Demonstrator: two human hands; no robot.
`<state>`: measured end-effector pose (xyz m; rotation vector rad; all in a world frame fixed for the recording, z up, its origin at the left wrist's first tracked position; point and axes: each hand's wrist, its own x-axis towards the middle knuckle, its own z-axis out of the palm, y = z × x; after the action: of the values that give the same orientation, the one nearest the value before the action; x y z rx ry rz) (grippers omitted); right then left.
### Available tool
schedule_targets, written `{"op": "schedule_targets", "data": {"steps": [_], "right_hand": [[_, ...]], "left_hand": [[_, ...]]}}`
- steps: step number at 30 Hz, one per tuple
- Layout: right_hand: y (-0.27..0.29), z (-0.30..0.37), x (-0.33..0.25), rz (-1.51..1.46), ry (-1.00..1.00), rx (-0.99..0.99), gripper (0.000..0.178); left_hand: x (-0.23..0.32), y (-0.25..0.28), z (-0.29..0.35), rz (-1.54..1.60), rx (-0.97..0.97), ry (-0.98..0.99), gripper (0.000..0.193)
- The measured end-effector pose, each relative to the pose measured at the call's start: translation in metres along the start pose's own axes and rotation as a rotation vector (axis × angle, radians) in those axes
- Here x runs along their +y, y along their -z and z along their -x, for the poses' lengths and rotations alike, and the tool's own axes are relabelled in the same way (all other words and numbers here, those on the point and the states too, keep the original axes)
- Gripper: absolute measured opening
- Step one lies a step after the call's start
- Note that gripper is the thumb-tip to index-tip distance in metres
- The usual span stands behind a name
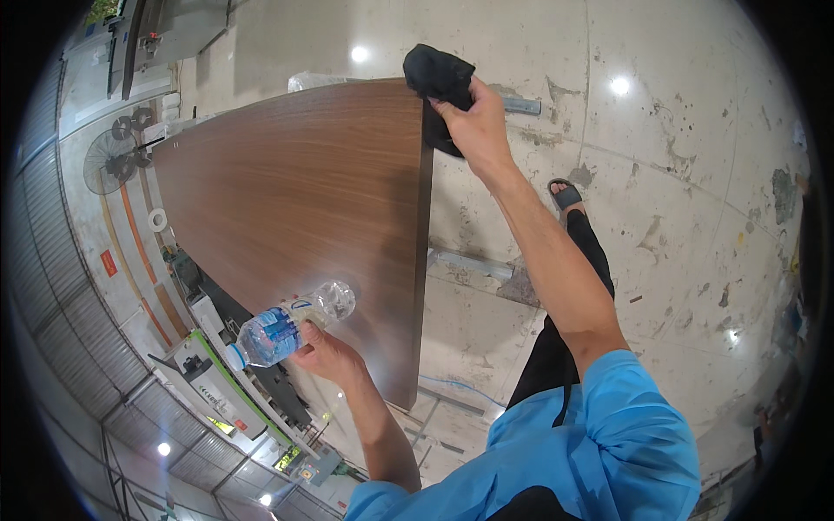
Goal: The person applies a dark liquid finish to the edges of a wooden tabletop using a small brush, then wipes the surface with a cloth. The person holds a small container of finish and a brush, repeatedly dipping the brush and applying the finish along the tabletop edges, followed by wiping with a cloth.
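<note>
A clear plastic bottle (pixel 271 337) with a blue cap and blue label is gripped in my left hand (pixel 332 356). It is tilted nearly sideways, cap toward the lower left, above the near part of a brown wood-grain panel (pixel 300 178). My right hand (pixel 478 130) is closed on a bunched black cloth (pixel 441 76) at the panel's far right corner. Part of the cloth hangs down past the panel's narrow side edge. The panel's broad face is smooth, with a bright reflection close to the bottle. Whether the bottle touches the panel, I cannot tell.
Metal rails (pixel 473 263) run under the panel and stick out on its right. The concrete floor (pixel 678 122) is stained and patched. A black fan (pixel 111 161) stands at the far left, and a white machine with a green edge (pixel 217 386) is at the lower left.
</note>
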<state>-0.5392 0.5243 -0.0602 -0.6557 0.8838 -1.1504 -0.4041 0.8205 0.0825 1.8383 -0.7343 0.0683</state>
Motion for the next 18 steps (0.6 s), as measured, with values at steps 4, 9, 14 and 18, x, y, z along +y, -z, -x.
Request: {"op": "schedule_targets", "data": {"steps": [4,9,14,18], "right_hand": [[0.001,0.004,-0.003,0.060,-0.007,-0.001,0.028],[0.005,0.007,0.000,0.215,-0.010,-0.018,0.027],[0.003,0.007,-0.001,0.094,0.028,-0.027,0.025],[0.003,0.007,0.000,0.263,-0.089,-0.009,0.024]], "left_hand": [[-0.003,0.002,0.001,0.023,0.003,-0.020,0.060],[-0.003,0.008,0.006,0.037,0.012,-0.011,0.057],[0.000,0.009,0.009,0.040,0.000,-0.012,0.056],[0.001,0.011,0.010,0.005,0.037,0.002,0.057]]}}
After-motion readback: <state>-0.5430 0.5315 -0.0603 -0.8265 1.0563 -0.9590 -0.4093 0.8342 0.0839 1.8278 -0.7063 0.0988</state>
